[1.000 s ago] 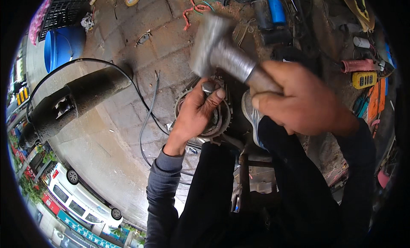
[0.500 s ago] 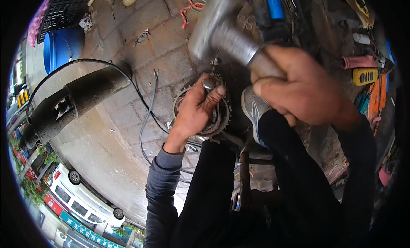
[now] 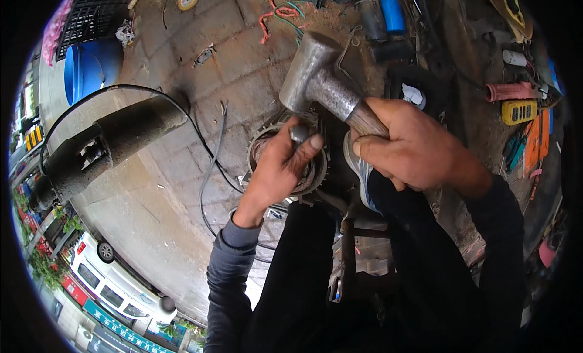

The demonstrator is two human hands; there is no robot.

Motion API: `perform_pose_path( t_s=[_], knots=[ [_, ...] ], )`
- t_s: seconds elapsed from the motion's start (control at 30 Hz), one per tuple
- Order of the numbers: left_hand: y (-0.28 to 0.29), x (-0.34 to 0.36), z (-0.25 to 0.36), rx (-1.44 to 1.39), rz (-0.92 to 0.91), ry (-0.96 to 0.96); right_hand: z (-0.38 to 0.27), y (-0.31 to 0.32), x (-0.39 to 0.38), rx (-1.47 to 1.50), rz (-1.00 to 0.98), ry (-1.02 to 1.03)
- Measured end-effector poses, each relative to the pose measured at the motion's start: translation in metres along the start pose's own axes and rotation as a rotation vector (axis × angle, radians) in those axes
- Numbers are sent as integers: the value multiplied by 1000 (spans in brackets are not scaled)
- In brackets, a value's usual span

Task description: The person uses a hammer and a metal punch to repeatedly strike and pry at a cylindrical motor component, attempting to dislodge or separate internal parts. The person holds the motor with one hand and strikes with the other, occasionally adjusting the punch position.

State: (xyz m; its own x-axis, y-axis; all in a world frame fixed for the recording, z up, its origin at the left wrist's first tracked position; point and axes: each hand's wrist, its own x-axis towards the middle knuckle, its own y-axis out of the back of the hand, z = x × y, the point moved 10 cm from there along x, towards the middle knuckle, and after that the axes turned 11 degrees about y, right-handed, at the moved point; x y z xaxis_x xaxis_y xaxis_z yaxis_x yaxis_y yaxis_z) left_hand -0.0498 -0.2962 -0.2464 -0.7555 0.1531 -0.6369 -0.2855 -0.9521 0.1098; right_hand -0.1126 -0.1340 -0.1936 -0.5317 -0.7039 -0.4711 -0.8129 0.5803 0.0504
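Observation:
My right hand (image 3: 416, 143) grips the wooden handle of a heavy steel hammer (image 3: 313, 70). The hammer's head hangs just beyond my left hand (image 3: 276, 167), and a gap shows between the two in the picture. Closed in my left fist is a steel chisel or punch (image 3: 299, 133); only its rounded top end shows above the thumb, and its lower part is hidden. Under that fist lies a round, ribbed motor housing (image 3: 322, 171), with the hand covering much of its opening. A grey shoe (image 3: 358, 164) stands just right of the housing.
A long dark metal tube (image 3: 136, 122) and black cable (image 3: 200, 134) lie on the left of the paving. Farther off stand a blue bucket (image 3: 91, 70) and a blue cylinder (image 3: 392, 13). Tools and a yellow box (image 3: 518, 111) crowd the right. A white van (image 3: 115, 283) is parked far left.
The hammer has come down and nearer, closer to my left fist, and is less blurred. My right hand has shifted down and slightly left. My left hand still grips the chisel or punch.

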Motion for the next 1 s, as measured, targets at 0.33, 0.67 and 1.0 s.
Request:
perform_pose_path(
  t_s=[0.33,0.67,1.0],
  knots=[
    [40,-63,-14,-294,118,-189,24,-13,-7,266,49,-74],
    [57,-15,-5,-360,207,-138,29,-11,-10,272,73,-85],
    [52,-13,5,-335,143,-134,36,-12,-9,353,115,-160]
  ],
)
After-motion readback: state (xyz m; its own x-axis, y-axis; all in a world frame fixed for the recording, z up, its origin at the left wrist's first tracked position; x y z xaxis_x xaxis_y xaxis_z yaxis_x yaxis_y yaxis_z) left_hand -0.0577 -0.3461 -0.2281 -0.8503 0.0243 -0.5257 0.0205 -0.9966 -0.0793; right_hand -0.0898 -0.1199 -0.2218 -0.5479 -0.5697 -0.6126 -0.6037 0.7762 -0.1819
